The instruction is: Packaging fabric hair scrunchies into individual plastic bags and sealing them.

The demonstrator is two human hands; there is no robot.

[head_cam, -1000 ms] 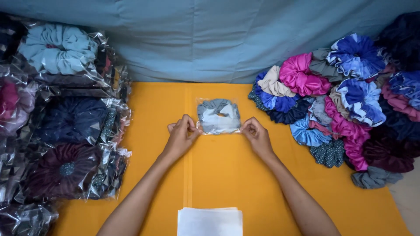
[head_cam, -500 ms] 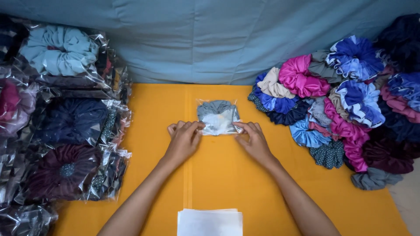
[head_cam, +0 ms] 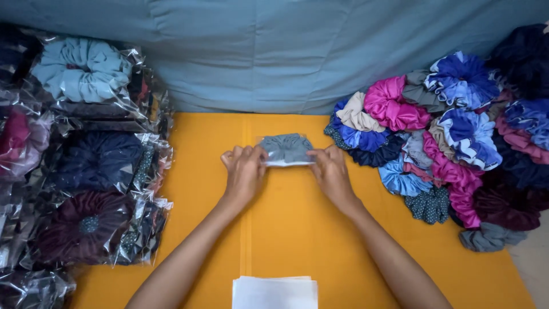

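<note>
Two hands work at the centre of the orange table (head_cam: 200, 171). The left hand (head_cam: 245, 171) and the right hand (head_cam: 330, 171) each pinch one near corner of a clear plastic packet (head_cam: 286, 150) that contains a grey-blue scrunchie (head_cam: 287, 146). Fingers on both hands are curled and pressed together against the packet's near edge, where a white strip runs between them.

Position of the packet: flat on the table, directly ahead of both hands, toward the blue-grey cloth backdrop (head_cam: 274, 57). Its long axis runs left to right, parallel to the line between the two hands. Both hands are equally near; neither has the advantage. The packet's far edge is free and touches nothing else.

Surroundings: a stack of bagged scrunchies (head_cam: 86, 171) lies to the left, well apart from the left hand. A pile of loose scrunchies (head_cam: 446, 137) in pink, blue, grey and dark tones lies to the right, near the right hand but not touching it. A stack of white sheets (head_cam: 274, 292) sits at the near table edge, between the forearms.
</note>
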